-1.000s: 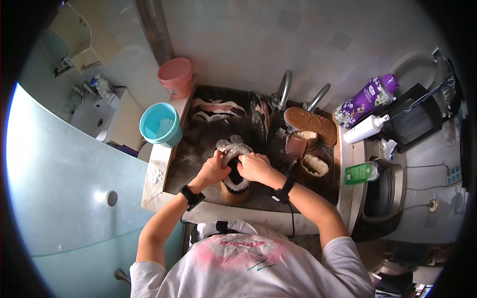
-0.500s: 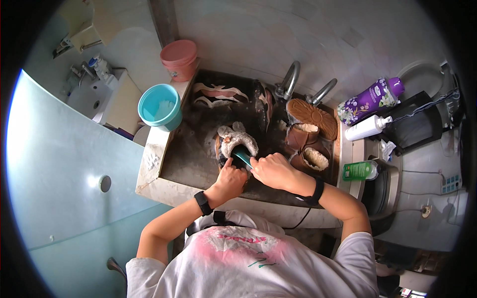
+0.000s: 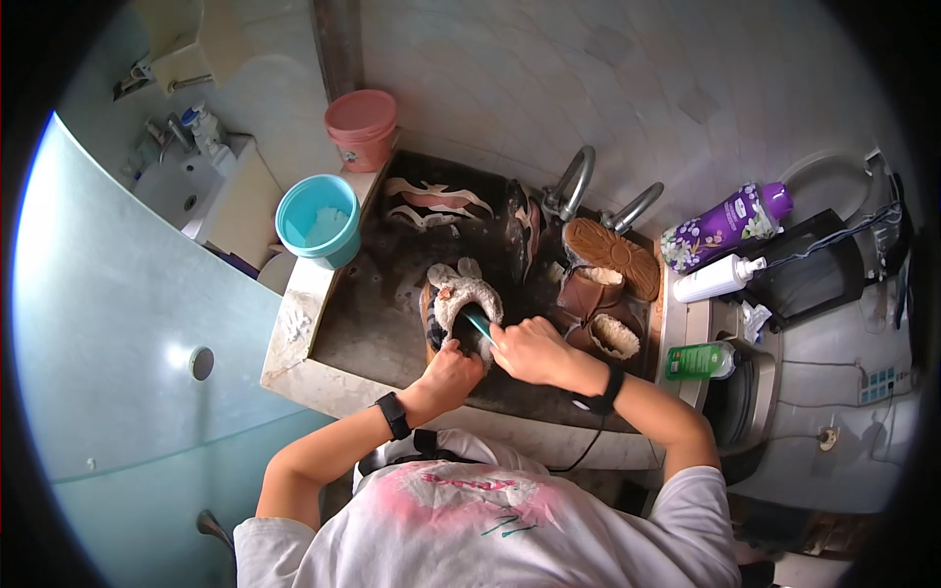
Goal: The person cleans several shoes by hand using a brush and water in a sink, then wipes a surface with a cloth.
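Observation:
A cream fleece-lined shoe (image 3: 467, 291) with small ears and a brown sole edge lies in the dark wash basin (image 3: 377, 333). My left hand (image 3: 453, 378) is closed on the shoe's near edge. In my right hand (image 3: 534, 355) is a teal handle (image 3: 479, 323), angled down into the shoe's opening. Whatever is at its far end is hidden inside the shoe. To the right, close to my right hand, two brown fleece-lined boots (image 3: 615, 335) sit together. A brown shoe sole (image 3: 610, 257) faces up behind them.
Black-and-pink shoes (image 3: 439, 201) lie at the back of the basin, near two curved taps (image 3: 576, 186). On the left ledge stand a turquoise bucket (image 3: 319, 220) and a pink bucket (image 3: 361, 127). Purple (image 3: 727, 227), white (image 3: 718, 278) and green (image 3: 698, 362) bottles line the right side.
The whole view has shifted slightly. My left index finger, earlier stretched toward the shoe's opening, is now curled in at its near edge. The teal handle stays inside the shoe.

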The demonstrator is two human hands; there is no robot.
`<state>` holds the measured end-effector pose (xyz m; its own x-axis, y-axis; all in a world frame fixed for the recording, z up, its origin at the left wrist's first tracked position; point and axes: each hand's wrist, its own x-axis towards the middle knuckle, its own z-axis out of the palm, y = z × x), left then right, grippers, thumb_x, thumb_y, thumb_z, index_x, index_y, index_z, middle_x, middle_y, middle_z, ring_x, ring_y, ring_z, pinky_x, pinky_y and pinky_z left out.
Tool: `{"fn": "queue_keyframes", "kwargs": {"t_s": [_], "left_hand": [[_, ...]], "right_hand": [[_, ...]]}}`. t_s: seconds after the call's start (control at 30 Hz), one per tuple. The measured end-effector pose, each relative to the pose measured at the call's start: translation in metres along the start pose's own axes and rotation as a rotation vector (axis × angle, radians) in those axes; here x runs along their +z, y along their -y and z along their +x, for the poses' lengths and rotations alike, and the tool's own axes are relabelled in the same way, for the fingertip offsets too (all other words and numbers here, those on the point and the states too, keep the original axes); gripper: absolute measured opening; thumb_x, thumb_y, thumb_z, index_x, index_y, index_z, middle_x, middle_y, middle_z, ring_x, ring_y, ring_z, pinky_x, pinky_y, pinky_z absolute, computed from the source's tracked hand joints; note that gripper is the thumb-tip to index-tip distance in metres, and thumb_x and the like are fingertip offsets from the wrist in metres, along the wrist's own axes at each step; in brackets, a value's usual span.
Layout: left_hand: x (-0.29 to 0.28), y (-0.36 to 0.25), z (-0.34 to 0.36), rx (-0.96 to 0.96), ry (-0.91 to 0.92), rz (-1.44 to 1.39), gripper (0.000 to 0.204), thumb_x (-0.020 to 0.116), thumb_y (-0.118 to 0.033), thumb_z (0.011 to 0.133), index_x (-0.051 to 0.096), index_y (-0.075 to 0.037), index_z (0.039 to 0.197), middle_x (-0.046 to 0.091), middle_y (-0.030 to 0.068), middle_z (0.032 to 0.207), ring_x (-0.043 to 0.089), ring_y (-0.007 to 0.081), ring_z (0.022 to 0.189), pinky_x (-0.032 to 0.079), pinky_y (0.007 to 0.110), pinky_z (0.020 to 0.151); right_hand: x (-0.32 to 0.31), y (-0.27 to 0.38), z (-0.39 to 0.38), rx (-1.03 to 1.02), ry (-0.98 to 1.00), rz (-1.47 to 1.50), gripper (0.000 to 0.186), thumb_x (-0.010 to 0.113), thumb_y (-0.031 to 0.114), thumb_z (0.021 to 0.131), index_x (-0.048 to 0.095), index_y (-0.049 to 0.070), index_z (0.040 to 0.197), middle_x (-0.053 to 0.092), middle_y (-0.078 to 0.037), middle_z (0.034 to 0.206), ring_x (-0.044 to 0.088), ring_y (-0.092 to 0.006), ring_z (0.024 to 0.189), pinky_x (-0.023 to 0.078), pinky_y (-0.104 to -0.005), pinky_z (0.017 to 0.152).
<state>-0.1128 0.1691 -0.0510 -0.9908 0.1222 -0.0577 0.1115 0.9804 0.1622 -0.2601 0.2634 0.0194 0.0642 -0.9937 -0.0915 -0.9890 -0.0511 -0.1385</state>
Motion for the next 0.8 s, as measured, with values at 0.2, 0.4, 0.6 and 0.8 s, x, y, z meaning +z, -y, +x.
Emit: {"fn": "queue_keyframes", "kwargs": {"t_s": [0.2, 0.4, 0.6, 0.8], "left_hand": [[0.01, -0.007, 0.002, -0.016, -0.107, 0.127, 0.028, 0.07, -0.023, 0.062, 0.056, -0.003, 0.076, 0.058, 0.0085, 0.067, 0.058, 0.0232, 0.069, 0.038, 0.033, 0.082], [0.006, 0.0, 0.002, 0.046, -0.036, 0.006, 0.028, 0.069, -0.023, 0.062, 0.056, -0.003, 0.077, 0.058, 0.0059, 0.064, 0.059, 0.0204, 0.069, 0.037, 0.031, 0.078], [0.009, 0.003, -0.005, 0.04, -0.126, 0.013, 0.019, 0.064, -0.019, 0.066, 0.057, -0.004, 0.075, 0.058, 0.0048, 0.063, 0.058, 0.0203, 0.067, 0.037, 0.031, 0.075], [0.007, 0.0, 0.005, 0.041, -0.092, 0.015, 0.012, 0.059, -0.014, 0.065, 0.058, -0.007, 0.075, 0.057, 0.0051, 0.064, 0.058, 0.0196, 0.067, 0.037, 0.03, 0.073]], "right_hand": [[0.042, -0.011, 0.017, -0.036, -0.17, -0.129, 0.019, 0.052, 0.017, 0.078, 0.055, -0.002, 0.08, 0.058, -0.009, 0.054, 0.062, -0.0251, 0.051, 0.047, -0.0359, 0.045], [0.062, -0.017, 0.029, 0.128, -0.171, 0.051, 0.021, 0.054, 0.023, 0.083, 0.053, 0.002, 0.085, 0.057, -0.014, 0.054, 0.059, -0.0303, 0.05, 0.046, -0.0405, 0.046], [0.005, 0.008, -0.005, -0.079, -0.018, 0.018, 0.029, 0.055, 0.022, 0.081, 0.054, -0.004, 0.094, 0.057, -0.014, 0.053, 0.059, -0.0288, 0.047, 0.045, -0.04, 0.043], [0.061, -0.014, 0.039, 0.087, -0.184, 0.023, 0.019, 0.053, 0.022, 0.084, 0.05, 0.004, 0.078, 0.057, -0.013, 0.054, 0.06, -0.0288, 0.05, 0.047, -0.0393, 0.045]]}}
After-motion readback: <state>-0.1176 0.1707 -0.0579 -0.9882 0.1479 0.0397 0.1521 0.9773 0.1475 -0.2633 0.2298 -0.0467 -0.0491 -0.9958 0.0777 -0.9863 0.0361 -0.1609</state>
